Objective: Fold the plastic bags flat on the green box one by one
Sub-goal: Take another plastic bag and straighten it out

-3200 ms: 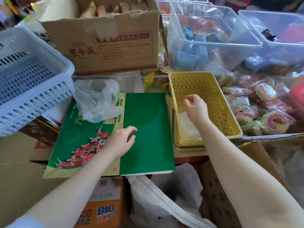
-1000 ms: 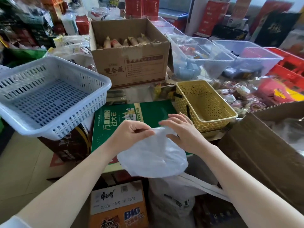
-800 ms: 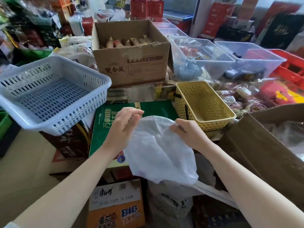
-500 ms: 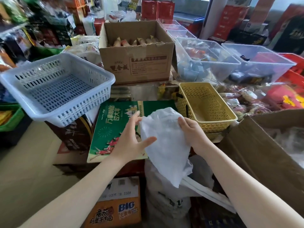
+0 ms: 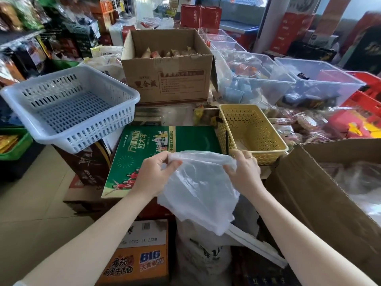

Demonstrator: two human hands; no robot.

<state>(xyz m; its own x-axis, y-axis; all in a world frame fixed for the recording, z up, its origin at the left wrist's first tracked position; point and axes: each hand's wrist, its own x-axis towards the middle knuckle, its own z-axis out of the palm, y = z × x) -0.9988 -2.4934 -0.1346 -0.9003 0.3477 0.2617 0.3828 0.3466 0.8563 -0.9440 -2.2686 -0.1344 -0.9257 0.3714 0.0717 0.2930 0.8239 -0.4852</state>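
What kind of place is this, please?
Probably a small grocery shop or its stock area. Clear plastic bins hold wrapped snacks, an open cardboard carton holds packaged goods, and red gift boxes are stacked behind.

Bright daylight from behind; blurred, wide-angle-bent edges.

Shop: stacked goods cartons (image 5: 169,67), snack bins (image 5: 255,79)

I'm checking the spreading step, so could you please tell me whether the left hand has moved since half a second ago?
Yes. The left hand then lay open beside the plastic bag; now it pinches the bag's top edge, slightly nearer the near edge of the green box.
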